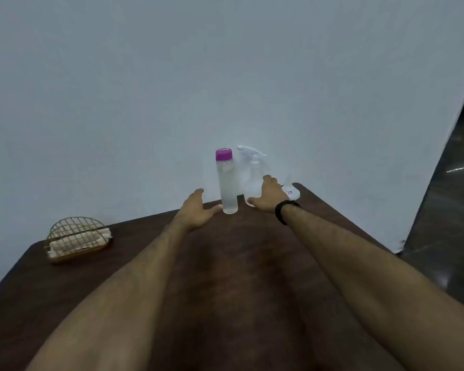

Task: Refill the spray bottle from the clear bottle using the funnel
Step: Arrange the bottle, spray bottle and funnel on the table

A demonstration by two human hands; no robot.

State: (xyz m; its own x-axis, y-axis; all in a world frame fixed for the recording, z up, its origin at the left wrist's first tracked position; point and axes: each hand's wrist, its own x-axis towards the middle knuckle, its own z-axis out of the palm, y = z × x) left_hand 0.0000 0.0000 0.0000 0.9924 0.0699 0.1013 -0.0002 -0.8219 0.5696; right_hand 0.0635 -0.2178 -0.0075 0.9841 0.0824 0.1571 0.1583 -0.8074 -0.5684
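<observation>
My left hand [196,210] lies open, thumb touching the capped, nearly full clear bottle [227,183]; my right hand [265,196] cups the spray bottle [252,170], contents unclear.

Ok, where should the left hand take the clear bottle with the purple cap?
Grip the clear bottle around its lower body, coming from its left, where the left hand is already open beside it. It stands upright, tall and narrow; the spray bottle crowds its right side.

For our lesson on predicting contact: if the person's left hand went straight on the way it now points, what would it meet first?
Most likely the clear bottle: the left hand lies open beside its base, thumb nearly touching. Depth is unclear, so it may already touch.
</observation>
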